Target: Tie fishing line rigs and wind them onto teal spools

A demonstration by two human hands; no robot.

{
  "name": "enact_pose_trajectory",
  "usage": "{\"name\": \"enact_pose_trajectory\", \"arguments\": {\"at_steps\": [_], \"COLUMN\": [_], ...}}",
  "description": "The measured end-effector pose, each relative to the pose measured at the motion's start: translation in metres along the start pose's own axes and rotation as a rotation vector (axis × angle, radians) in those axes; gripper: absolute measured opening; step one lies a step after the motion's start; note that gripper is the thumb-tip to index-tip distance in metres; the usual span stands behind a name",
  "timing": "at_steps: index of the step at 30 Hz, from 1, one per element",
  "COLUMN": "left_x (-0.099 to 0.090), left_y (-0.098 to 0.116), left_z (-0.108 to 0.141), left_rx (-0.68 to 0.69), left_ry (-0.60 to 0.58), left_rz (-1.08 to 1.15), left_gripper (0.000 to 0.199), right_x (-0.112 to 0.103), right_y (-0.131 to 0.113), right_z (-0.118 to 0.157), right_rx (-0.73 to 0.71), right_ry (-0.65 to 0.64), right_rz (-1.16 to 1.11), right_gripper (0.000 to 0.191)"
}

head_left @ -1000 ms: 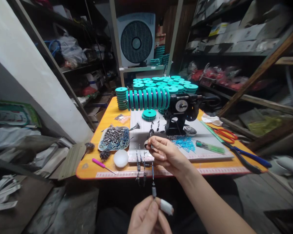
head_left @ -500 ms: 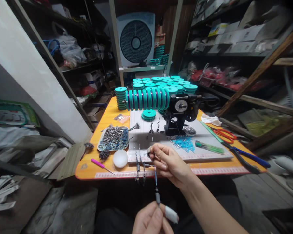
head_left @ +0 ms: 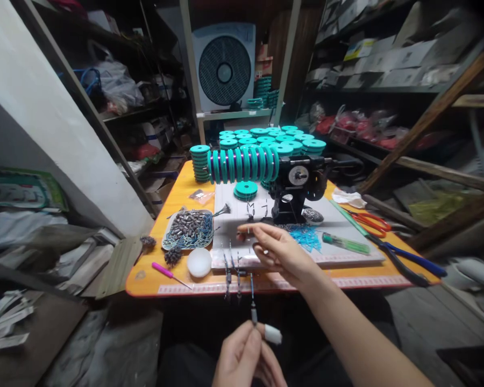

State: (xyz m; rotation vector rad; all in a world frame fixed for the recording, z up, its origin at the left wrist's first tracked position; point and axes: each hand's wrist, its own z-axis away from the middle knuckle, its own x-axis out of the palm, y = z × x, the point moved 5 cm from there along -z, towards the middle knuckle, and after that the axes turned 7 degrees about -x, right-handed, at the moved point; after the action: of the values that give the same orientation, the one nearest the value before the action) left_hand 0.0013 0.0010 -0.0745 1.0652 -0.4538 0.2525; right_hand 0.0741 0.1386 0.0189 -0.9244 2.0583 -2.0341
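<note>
My left hand (head_left: 246,352), low in front, pinches the lower end of a small grey cylindrical weight (head_left: 254,314); white wrapping covers one fingertip. A thin blue stem (head_left: 252,287) rises from the weight toward the table's front edge. Above it, my right hand (head_left: 282,252) is closed, thumb against bent fingers; anything thin in its fingertips is blurred. Dark line assemblies (head_left: 228,277) hang by the table edge, left of my right hand. A black winding machine (head_left: 294,188) carrying a row of turquoise spools (head_left: 244,164) stands behind.
On the orange table (head_left: 145,279) are a tray of grey weights and blue pieces (head_left: 189,228), a white round lump (head_left: 199,262) and a pink-handled pick (head_left: 163,270). Blue tubes (head_left: 306,237), a green tube (head_left: 344,243) and pliers (head_left: 411,260) lie right. Turquoise spools (head_left: 284,138) stand behind.
My right hand has moved slightly up and left, its index finger straighter. My left hand has risen a little and shifted left with the grey weight.
</note>
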Motion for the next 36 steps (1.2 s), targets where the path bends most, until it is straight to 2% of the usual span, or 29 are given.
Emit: {"name": "enact_pose_trajectory", "arguments": {"at_steps": [3,5,8,11,13,15,16,18,20,24,26,28,32,36], "left_x": [-0.010,-0.019,-0.021,-0.007,0.006,0.018,0.025,0.034,0.038,0.040,0.041,0.041,0.042,0.040], "left_y": [0.004,0.014,0.050,0.095,0.122,0.140,0.144,0.145,0.141,0.132,0.129,0.127,0.122,0.113], "left_z": [-0.010,-0.011,0.000,0.009,0.007,-0.007,-0.015,-0.031,-0.039,-0.038,-0.036,-0.034,-0.033,-0.030], "left_rx": [0.102,0.219,0.519,0.796,0.887,0.833,0.785,0.675,0.602,0.535,0.491,0.449,0.393,0.278], "left_ry": [0.065,0.206,0.460,0.563,0.560,0.487,0.400,0.252,0.165,0.066,0.009,-0.035,-0.055,-0.047], "left_rz": [-0.253,-0.557,-0.956,-0.966,-0.877,-0.753,-0.685,-0.551,-0.478,-0.396,-0.338,-0.258,-0.099,0.094], "left_gripper": [0.050,0.043,0.027,0.015,0.020,0.028,0.028,0.024,0.029,0.031,0.030,0.030,0.030,0.031], "right_x": [-0.006,-0.009,-0.009,-0.006,-0.003,-0.002,-0.001,-0.002,-0.003,-0.008,-0.006,-0.001,0.007,0.012], "right_y": [-0.019,-0.030,-0.046,-0.061,-0.068,-0.070,-0.070,-0.068,-0.062,-0.053,-0.049,-0.045,-0.038,-0.032], "right_z": [-0.012,-0.016,-0.016,-0.015,-0.015,-0.015,-0.015,-0.014,-0.014,-0.014,-0.014,-0.015,-0.023,-0.027], "right_rx": [-0.070,-0.087,-0.128,-0.220,-0.292,-0.338,-0.350,-0.338,-0.245,-0.016,0.109,0.210,0.223,0.221], "right_ry": [-0.030,-0.041,-0.052,-0.065,-0.080,-0.087,-0.085,-0.087,-0.111,-0.163,-0.226,-0.268,-0.216,-0.168], "right_rz": [0.184,0.261,0.391,0.637,0.768,0.799,0.789,0.723,0.568,0.259,0.049,-0.157,-0.252,-0.277], "right_gripper": [0.033,0.032,0.028,0.026,0.026,0.026,0.026,0.026,0.026,0.031,0.034,0.030,0.038,0.039]}}
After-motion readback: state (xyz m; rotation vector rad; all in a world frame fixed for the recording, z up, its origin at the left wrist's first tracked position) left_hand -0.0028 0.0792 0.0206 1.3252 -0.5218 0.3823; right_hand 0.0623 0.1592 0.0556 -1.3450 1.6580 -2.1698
